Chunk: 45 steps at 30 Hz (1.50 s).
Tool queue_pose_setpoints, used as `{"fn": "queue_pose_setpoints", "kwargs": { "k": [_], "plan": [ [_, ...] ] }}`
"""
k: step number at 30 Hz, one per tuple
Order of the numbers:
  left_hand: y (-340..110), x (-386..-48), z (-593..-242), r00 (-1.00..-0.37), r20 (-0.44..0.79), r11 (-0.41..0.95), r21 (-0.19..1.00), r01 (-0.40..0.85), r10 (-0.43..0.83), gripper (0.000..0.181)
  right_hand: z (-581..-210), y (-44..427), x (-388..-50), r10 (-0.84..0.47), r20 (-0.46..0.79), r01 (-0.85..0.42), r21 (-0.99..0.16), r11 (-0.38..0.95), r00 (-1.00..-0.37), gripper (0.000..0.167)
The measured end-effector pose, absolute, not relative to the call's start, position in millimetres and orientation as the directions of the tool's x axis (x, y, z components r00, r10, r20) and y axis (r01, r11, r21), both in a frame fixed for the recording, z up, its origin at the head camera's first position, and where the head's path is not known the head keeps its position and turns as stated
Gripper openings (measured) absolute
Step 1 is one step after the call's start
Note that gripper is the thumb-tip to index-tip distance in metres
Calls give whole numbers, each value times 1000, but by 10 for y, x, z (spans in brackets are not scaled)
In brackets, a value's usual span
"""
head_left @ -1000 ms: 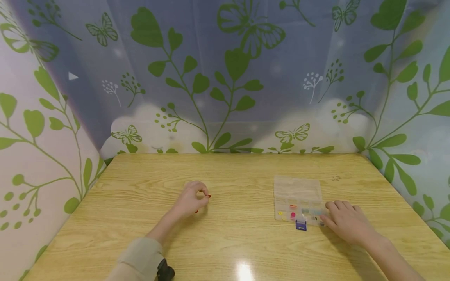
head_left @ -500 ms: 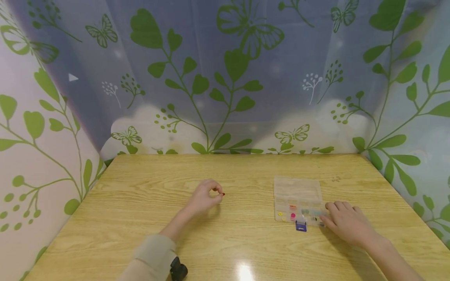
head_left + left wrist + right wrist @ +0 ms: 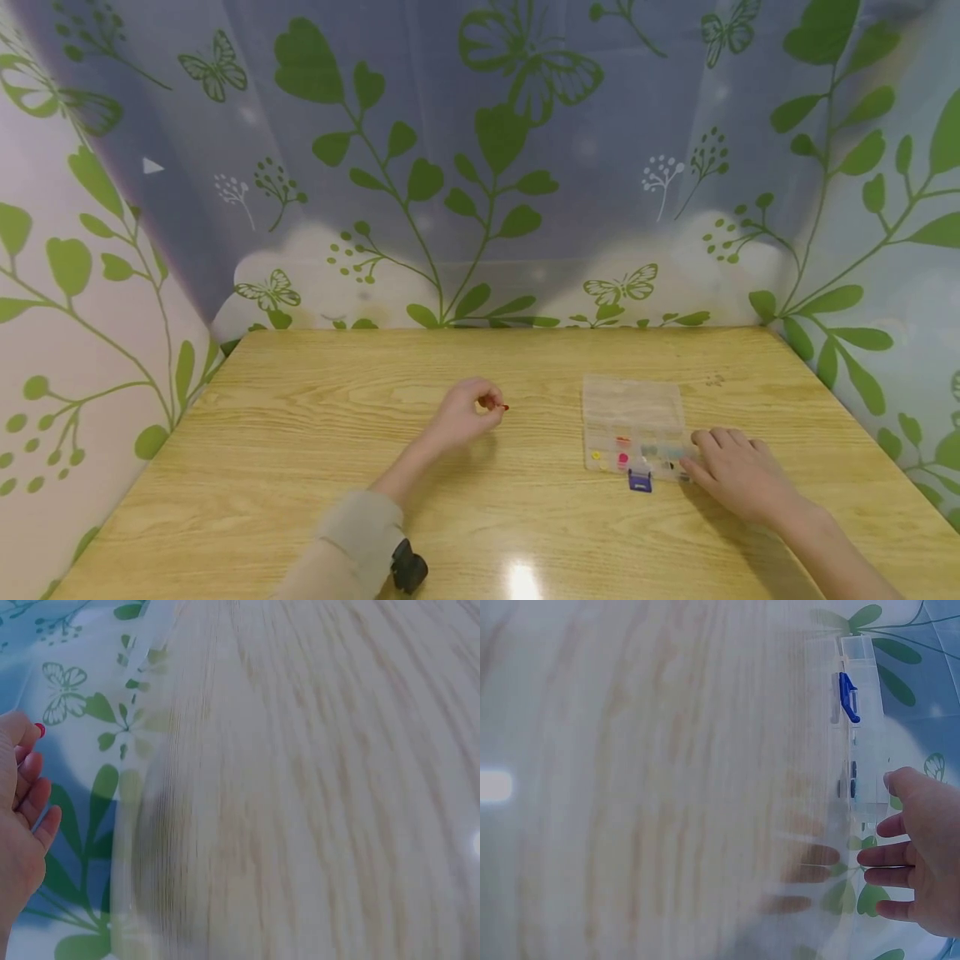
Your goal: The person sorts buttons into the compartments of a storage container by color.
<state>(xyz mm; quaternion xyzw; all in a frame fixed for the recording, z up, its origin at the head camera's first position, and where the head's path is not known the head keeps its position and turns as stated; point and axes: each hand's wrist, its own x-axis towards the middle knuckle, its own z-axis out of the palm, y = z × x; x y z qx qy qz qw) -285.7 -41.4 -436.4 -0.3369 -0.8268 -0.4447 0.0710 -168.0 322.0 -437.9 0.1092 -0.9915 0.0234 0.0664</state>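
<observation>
In the head view my left hand (image 3: 462,415) is above the middle of the table, pinching a small red piece (image 3: 506,407) between thumb and forefinger. Only a round red end of that piece (image 3: 40,730) shows in the left wrist view; its kind is too small to tell. To the right lies a clear plastic compartment box (image 3: 632,403), lid folded back, with a blue latch (image 3: 640,481) at its front. My right hand (image 3: 738,475) lies at the box's right end, fingers extended, the thumb at its edge. The right wrist view shows the thumb against the clear wall (image 3: 868,761).
Small colored bits sit in the box's compartments, among them a pink one (image 3: 623,458) and a yellow one (image 3: 596,456). Several tiny pale pieces (image 3: 715,381) lie behind the box on the wooden table (image 3: 315,375). A patterned curtain (image 3: 420,250) hangs behind and at both sides.
My left hand has moved right toward the box, carrying the red piece. A second red spot under that hand one second ago no longer shows. The right hand stays at the box.
</observation>
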Motion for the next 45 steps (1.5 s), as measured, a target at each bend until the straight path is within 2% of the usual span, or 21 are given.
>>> {"fn": "queue_pose_setpoints", "kwargs": {
  "k": [10,26,36,45],
  "plan": [
    [-116,-2878,-4351,-731,445,380,646,662,517,3,-4353,3208,-1682,-222,139,-228,-36,973,-965,39],
    [344,-2799,-4383,-733,420,387,649,655,536,6,-4356,3203,-1686,-218,143,-225,-35,974,-965,39],
    [560,-2766,-4473,-761,362,406,680,611,539,6,-4371,3207,-1667,-210,133,-217,-39,975,-969,39],
    [702,-2736,-4499,-777,339,489,626,608,531,7,-4373,3208,-1671,-205,135,-212,-37,977,-969,39]
  ]
}}
